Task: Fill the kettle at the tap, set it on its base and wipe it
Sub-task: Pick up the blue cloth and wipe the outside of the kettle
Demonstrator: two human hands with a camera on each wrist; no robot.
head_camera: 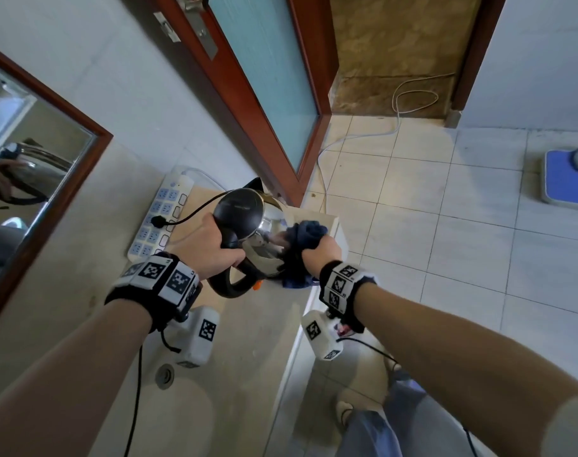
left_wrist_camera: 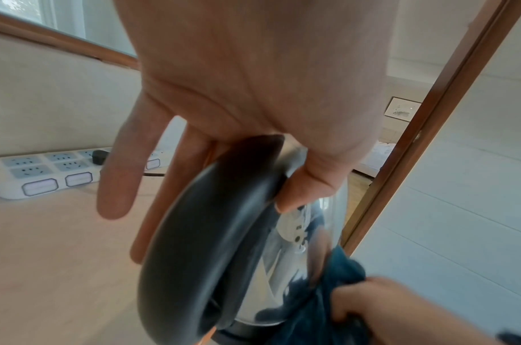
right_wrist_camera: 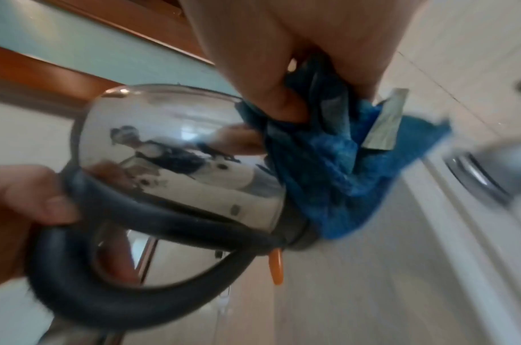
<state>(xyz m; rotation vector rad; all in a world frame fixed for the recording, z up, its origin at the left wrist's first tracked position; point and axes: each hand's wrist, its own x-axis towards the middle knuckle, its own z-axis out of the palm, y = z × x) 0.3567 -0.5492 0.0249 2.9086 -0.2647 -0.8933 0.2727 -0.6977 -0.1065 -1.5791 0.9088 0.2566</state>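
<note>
The steel kettle [head_camera: 264, 235] with a black lid [head_camera: 238, 211] stands on the beige counter [head_camera: 264, 324] near its right end. My left hand [head_camera: 215, 245] grips the top of the black handle [head_camera: 228, 288] beside the lid; in the left wrist view the thumb [left_wrist_camera: 306, 186] presses the lid rim [left_wrist_camera: 212, 233]. My right hand [head_camera: 320, 252] clutches a bunched dark blue cloth [head_camera: 307, 230] against the kettle's right side. The right wrist view shows the cloth [right_wrist_camera: 327, 163] on the shiny wall [right_wrist_camera: 179, 151] and an orange switch [right_wrist_camera: 275, 268]. Whatever the kettle stands on is hidden beneath it.
A white power strip [head_camera: 159, 222] lies by the wall behind the kettle, a black plug and cord running from it. A sink basin [head_camera: 182, 420] sits near me, a mirror [head_camera: 34, 153] at left, a wooden door [head_camera: 264, 94] behind. The counter's edge drops to tiled floor at right.
</note>
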